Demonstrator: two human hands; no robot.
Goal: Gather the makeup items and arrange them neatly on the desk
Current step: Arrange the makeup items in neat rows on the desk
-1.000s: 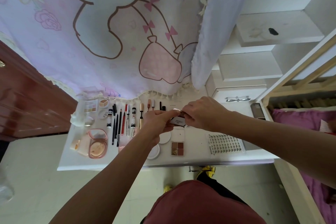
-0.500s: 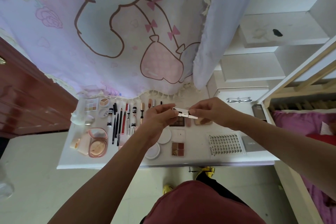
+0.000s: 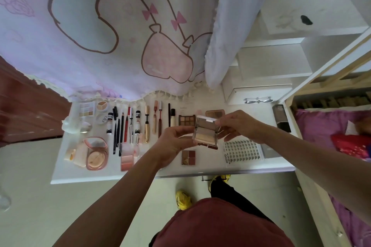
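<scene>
Fingers (image 3: 224,122) of left hand (image 3: 174,143) and right hand (image 3: 240,126) are pinching clear palette (image 3: 205,133) by its 2 sides, hovering just beyond quad palette (image 3: 188,157).

Setting: a bedroom. You stand at a white desk (image 3: 80,174) laid with rows of makeup (image 3: 146,124) — a cartoon-print curtain (image 3: 100,36) hangs behind it, white shelves (image 3: 277,60) rise to your right, and a wood-framed bed (image 3: 317,126) with purple bedding adjoins.

We see a glossy clear plastic palette case (image 3: 205,132), a shiny gold tube (image 3: 147,132), a smooth matt white desk (image 3: 212,169), a printed cloth curtain (image 3: 96,50).
</scene>
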